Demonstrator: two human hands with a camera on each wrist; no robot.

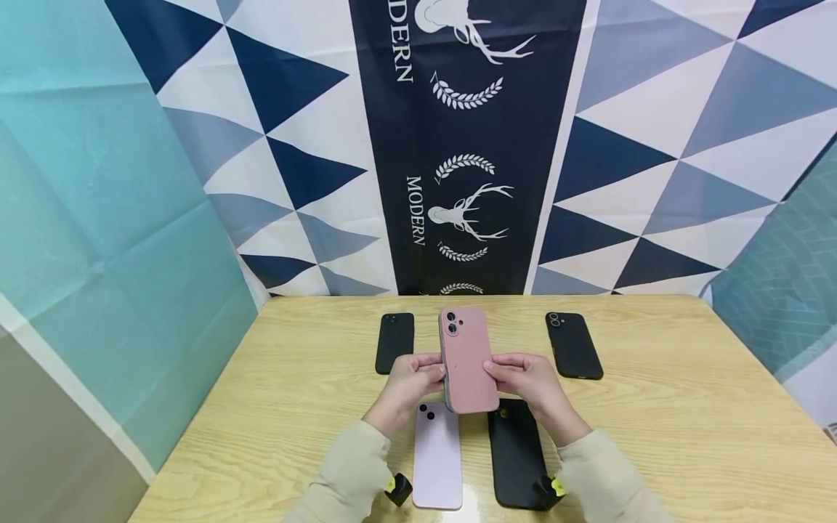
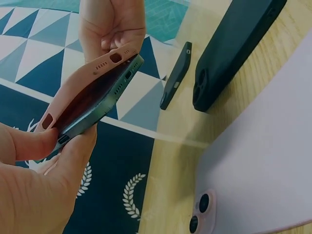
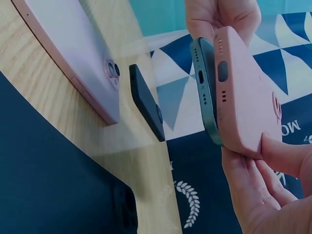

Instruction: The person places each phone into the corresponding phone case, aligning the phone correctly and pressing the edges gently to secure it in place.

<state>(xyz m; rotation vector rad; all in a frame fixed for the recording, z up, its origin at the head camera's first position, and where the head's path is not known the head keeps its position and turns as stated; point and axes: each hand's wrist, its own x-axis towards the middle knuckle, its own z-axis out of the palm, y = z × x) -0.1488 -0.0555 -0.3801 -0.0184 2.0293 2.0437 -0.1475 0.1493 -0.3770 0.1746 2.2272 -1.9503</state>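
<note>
Above the table, both hands hold a pink phone case point(image 1: 471, 367) with a blue-green phone point(image 3: 207, 102) against its inner side. A gap shows between case and phone along the end with the charging-port cut-out. On the left edge, my left hand point(image 1: 408, 381) pinches the phone and case between thumb and fingers. My right hand point(image 1: 530, 381) grips the opposite edge, its thumb on the back of the case. Below them on the table lie a pale pink phone point(image 1: 438, 457) at left and a black phone point(image 1: 516, 457) at right, its top partly covered.
Farther back on the wooden table point(image 1: 667, 407) lie a small black phone point(image 1: 395, 341) at left and another black phone point(image 1: 575, 345) at right. A patterned cloth point(image 1: 314, 145) hangs behind the table's back edge.
</note>
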